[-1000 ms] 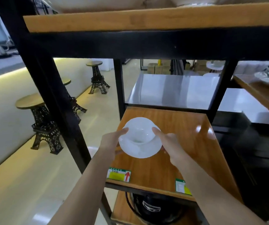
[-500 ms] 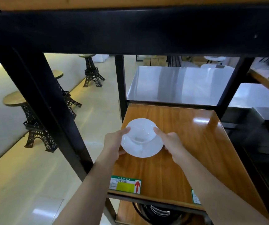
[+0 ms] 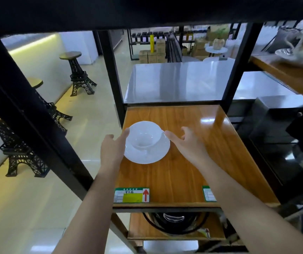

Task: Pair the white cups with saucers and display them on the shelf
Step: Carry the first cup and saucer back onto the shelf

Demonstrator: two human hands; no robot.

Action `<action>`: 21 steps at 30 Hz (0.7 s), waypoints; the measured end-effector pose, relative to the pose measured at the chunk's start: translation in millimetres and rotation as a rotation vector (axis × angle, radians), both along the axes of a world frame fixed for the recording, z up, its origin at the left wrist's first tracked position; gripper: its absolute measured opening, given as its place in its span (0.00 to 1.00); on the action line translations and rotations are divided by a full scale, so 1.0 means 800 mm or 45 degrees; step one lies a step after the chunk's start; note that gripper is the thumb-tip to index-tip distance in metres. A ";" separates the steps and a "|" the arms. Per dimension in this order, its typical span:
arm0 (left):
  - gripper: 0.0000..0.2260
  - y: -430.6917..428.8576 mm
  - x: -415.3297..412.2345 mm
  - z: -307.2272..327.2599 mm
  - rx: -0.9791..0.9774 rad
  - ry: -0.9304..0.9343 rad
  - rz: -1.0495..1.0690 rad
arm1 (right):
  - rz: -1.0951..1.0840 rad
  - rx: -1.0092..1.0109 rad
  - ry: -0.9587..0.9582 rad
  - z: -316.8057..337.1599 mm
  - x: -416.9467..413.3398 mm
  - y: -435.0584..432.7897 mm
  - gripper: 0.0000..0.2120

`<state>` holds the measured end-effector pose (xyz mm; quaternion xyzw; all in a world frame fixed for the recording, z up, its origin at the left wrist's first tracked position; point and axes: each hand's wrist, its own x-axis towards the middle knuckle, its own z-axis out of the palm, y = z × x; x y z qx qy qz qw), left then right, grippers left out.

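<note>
A white cup point(image 3: 145, 138) stands upright in a white saucer point(image 3: 147, 156) on the left half of the wooden shelf point(image 3: 192, 171). My left hand point(image 3: 112, 149) lies flat at the saucer's left side, its forefinger tip touching the cup's rim. At the right side is my right hand point(image 3: 187, 143), fingers spread, with only the thumb tip near the rim. Neither hand grips the pair.
Black frame posts point(image 3: 28, 110) and a black beam overhead box in the shelf. A black pot point(image 3: 172, 222) sits on the board below. Price labels point(image 3: 131, 195) mark the front edge. A patterned cup and saucer point(image 3: 302, 50) stand on the higher shelf at right. A steel table point(image 3: 178, 81) lies behind.
Both hands carried the cup and saucer forward and set them on the shelf. The right hand has opened and drawn slightly away; the left has loosened to a fingertip touch.
</note>
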<state>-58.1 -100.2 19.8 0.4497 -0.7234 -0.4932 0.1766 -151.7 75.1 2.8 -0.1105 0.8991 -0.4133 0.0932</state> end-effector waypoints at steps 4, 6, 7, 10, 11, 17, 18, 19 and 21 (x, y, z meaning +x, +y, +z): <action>0.31 0.034 0.024 0.014 -0.456 0.098 -0.113 | 0.048 0.129 0.188 0.003 0.025 0.033 0.43; 0.29 0.057 0.035 0.018 -0.638 0.153 -0.209 | 0.091 0.176 0.273 0.005 0.040 0.054 0.42; 0.28 0.069 0.041 0.020 -0.701 0.177 -0.248 | 0.117 0.193 0.313 0.006 0.048 0.067 0.42; 0.28 0.104 0.060 0.017 -0.824 0.195 -0.331 | 0.164 0.209 0.383 0.007 0.074 0.109 0.42; 0.28 0.116 0.067 0.015 -0.836 0.186 -0.357 | 0.165 0.228 0.394 0.006 0.084 0.125 0.42; 0.30 0.232 0.121 0.000 -0.844 0.167 -0.587 | 0.088 0.297 0.594 -0.006 0.164 0.249 0.41; 0.30 0.257 0.132 -0.003 -0.856 0.164 -0.624 | 0.058 0.313 0.606 -0.008 0.179 0.274 0.41; 0.29 0.282 0.142 -0.005 -0.865 0.165 -0.670 | 0.023 0.331 0.604 -0.010 0.192 0.299 0.40; 0.29 0.336 0.160 -0.012 -0.885 0.174 -0.799 | -0.070 0.387 0.595 -0.014 0.220 0.354 0.41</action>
